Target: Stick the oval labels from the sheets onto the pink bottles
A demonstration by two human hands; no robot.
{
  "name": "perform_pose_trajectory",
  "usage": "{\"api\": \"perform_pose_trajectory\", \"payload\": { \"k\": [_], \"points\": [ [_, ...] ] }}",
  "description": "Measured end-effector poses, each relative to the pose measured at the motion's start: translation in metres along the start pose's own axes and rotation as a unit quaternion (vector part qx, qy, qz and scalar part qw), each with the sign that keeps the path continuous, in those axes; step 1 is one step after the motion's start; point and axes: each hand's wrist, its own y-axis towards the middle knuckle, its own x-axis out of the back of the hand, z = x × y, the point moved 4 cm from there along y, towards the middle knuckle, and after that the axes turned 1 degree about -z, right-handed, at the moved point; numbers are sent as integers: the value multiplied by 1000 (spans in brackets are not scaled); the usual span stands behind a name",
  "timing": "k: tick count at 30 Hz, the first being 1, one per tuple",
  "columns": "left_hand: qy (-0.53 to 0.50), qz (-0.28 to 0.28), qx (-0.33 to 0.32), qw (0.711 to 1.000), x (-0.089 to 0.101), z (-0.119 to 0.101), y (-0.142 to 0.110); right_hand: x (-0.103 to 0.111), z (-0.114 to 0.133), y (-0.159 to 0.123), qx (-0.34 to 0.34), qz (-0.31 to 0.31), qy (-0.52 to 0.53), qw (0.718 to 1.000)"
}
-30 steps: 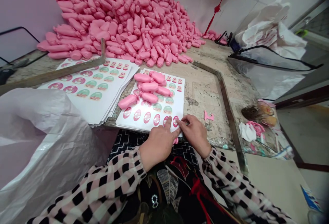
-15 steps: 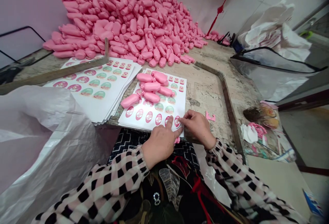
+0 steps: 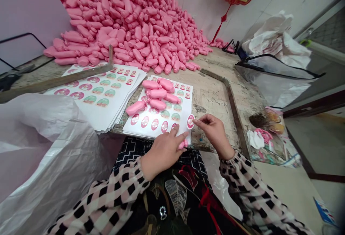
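Between thumb and fingertips of my right hand is an oval pink-and-white sticker, lifted clear at the right edge of a sticker sheet. My left hand rests at the sheet's near right corner, index finger stretched over it. The other fingers are curled around a pink plastic bottle; only its knobbed end pokes out, the rest is hidden by the hand. Several more pink bottles lie across the upper left of the sheet, among rows of pink oval and green stickers.
A big heap of pink bottles covers the table's back. Left lies another stack of sticker sheets, crossed by a bent strip. A second strip stands right, near a brush. A white plastic bag hangs at the front left.
My right hand has peeled the oval sticker off the sheet's lower right corner and drawn it right and up. My left hand stays on the sheet, the pink bottle's end now showing more.
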Motion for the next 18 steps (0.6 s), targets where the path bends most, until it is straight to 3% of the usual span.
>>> {"api": "perform_pose_trajectory", "payload": {
  "k": [2, 3, 4, 6, 8, 10, 13, 18],
  "points": [
    [-185, -38, 48, 981, 9, 4, 1, -4, 3, -5, -4, 3, 134, 991],
    [-301, -49, 85, 949, 10, 8, 1, -8, 7, -8, -10, 12, 192, 981],
    [-422, -52, 126, 896, 10, 12, 2, -13, 11, -13, -15, 25, 235, 972],
    [-629, -48, 195, 751, 5, 17, 4, -24, 21, -23, -27, 60, 280, 958],
    [-751, -45, 233, 616, -1, 20, 5, -35, 30, -33, -33, 101, 286, 952],
    [-802, -45, 251, 540, -4, 21, 6, -42, 35, -41, -31, 128, 276, 952],
    [-817, -44, 265, 511, -7, 21, 5, -47, 38, -46, -22, 131, 268, 954],
    [-815, -38, 260, 516, -9, 22, 6, -48, 41, -48, -6, 128, 250, 960]
  ]
}}
